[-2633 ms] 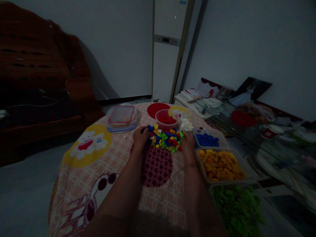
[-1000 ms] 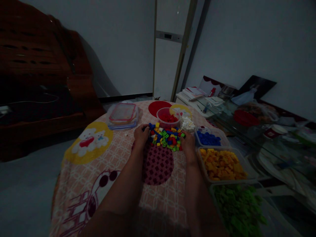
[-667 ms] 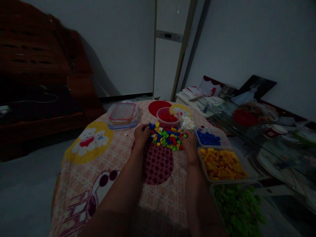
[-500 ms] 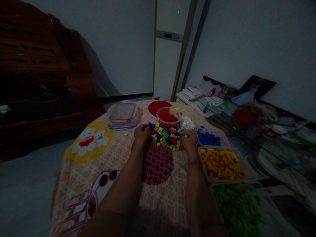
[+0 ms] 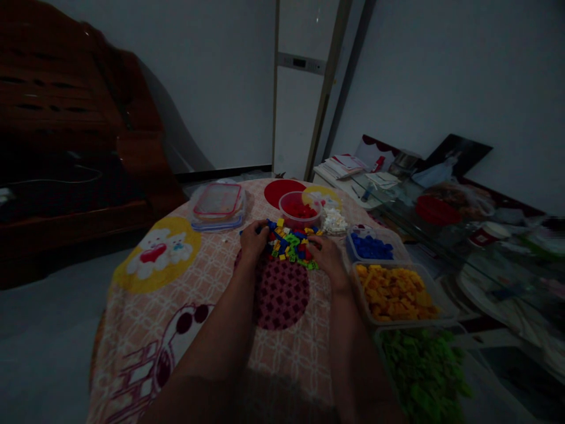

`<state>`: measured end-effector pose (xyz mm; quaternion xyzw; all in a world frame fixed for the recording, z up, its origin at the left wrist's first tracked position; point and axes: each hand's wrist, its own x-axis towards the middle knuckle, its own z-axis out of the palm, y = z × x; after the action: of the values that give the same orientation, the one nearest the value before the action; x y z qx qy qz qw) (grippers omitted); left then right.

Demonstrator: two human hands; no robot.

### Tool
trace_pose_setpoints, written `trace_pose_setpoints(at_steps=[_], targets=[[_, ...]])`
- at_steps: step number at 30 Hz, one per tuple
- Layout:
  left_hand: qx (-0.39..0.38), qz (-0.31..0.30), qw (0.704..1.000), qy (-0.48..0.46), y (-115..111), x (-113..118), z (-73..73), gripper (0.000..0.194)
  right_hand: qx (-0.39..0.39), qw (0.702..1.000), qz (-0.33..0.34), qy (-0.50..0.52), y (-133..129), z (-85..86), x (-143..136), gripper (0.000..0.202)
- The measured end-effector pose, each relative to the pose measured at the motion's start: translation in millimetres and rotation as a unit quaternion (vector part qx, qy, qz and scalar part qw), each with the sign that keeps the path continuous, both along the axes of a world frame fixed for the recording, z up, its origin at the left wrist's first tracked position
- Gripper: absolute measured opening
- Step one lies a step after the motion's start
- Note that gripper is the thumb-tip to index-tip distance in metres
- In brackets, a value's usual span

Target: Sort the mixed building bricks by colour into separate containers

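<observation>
A mixed pile of small toy building bricks (image 5: 289,242) in blue, yellow, green, red and white lies on the patterned tablecloth. At its left edge is my left hand (image 5: 253,240), fingers curled together near some dark blue bricks; what they pinch is too dark to make out. My right hand (image 5: 326,256) reaches over the right side of the pile, its fingertips closed down among the bricks and partly hiding them. Just behind the pile stands a round clear tub (image 5: 282,211) with red bricks. A heap of white bricks (image 5: 334,221) lies beside it.
Along the right are clear boxes of blue bricks (image 5: 373,246), yellow bricks (image 5: 395,291) and green bricks (image 5: 424,371). Stacked lidded containers (image 5: 218,206) sit at the back left. A cluttered glass table (image 5: 406,206) adjoins on the right; a wooden bench (image 5: 136,153) stands left.
My right hand has moved left, from the pile's right edge to over its bricks, covering some of them. My left hand has stayed almost in place.
</observation>
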<state>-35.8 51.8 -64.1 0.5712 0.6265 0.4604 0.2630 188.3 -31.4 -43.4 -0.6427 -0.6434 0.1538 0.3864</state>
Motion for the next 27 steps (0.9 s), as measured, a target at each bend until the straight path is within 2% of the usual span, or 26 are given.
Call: trace_pose_setpoints(at_steps=[4,7,11,14,18,22,27], targets=[[0.0,-0.006,1.0,-0.005,-1,0,1.6,0.034,-0.034,0.994,0.106,0.015,-6,15.4,-11,0.012],[-0.006,-0.006,1.0,-0.003,-2,0,3.4,0.034,-0.077,0.988,0.131,0.036,-11,24.0,-9,0.014],[-0.012,0.01,1.0,0.002,-2,1,4.5,0.033,-0.066,0.994,0.054,0.071,-10,24.0,2,0.019],[-0.017,0.014,1.0,-0.003,-2,2,4.6,0.033,-0.019,0.997,-0.026,0.064,-5,16.2,12,0.02],[-0.023,0.019,1.0,0.0,-2,2,5.0,0.034,0.013,0.995,-0.087,0.039,-2,6.5,17,0.022],[-0.021,0.018,1.0,-0.006,-2,2,3.7,0.034,-0.003,0.996,-0.093,0.014,-1,4.4,6,0.021],[-0.016,0.014,1.0,0.0,-1,1,1.5,0.035,-0.027,0.996,-0.028,-0.08,3,3.3,-14,0.032]])
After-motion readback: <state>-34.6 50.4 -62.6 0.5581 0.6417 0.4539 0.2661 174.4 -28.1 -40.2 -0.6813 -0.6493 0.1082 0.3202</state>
